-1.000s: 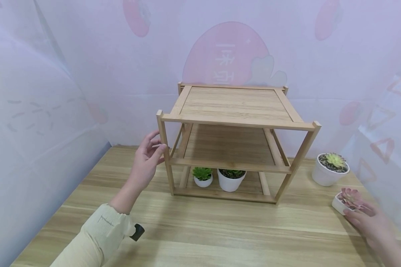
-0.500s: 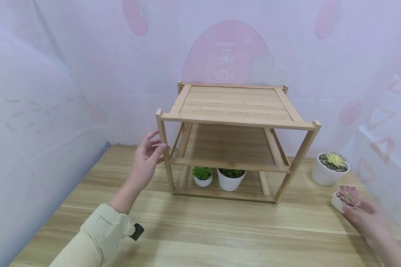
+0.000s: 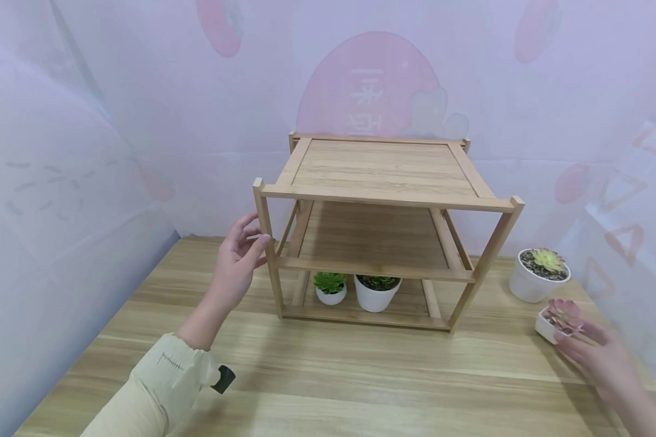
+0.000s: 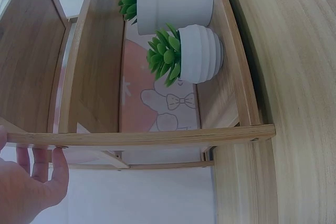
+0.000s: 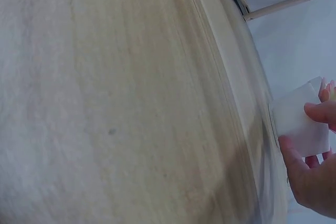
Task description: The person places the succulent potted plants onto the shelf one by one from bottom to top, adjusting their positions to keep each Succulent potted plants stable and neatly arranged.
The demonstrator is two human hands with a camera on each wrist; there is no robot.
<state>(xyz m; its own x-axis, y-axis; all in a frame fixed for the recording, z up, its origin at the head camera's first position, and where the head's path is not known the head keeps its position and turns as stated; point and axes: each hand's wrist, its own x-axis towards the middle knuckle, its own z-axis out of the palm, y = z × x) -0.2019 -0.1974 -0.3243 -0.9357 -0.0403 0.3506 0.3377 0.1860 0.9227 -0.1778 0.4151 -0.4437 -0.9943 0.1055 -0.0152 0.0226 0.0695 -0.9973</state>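
A three-tier wooden shelf rack (image 3: 388, 199) stands in the middle of the table in the head view. My left hand (image 3: 236, 270) holds its front left post (image 3: 268, 243), thumb in front and fingers behind; the left wrist view shows the fingertips (image 4: 59, 156) against that post. Over at the right, my right hand (image 3: 604, 361) grips a small white pot (image 3: 548, 329) with a pink succulent (image 3: 563, 314). The right wrist view shows the thumb and fingers around the pot's white wall (image 5: 299, 124), while its plant is mostly hidden.
On the lowest tier sit a small ribbed white pot (image 4: 202, 55) with a green succulent and a larger white pot (image 3: 376, 297). A white pot (image 3: 531, 284) with a yellow-green succulent stands at the back right. Printed cloth walls (image 3: 218, 115) close in the table's back and sides.
My right hand has shifted slightly left and away from me with the pink succulent pot. My left hand keeps its hold on the rack post.
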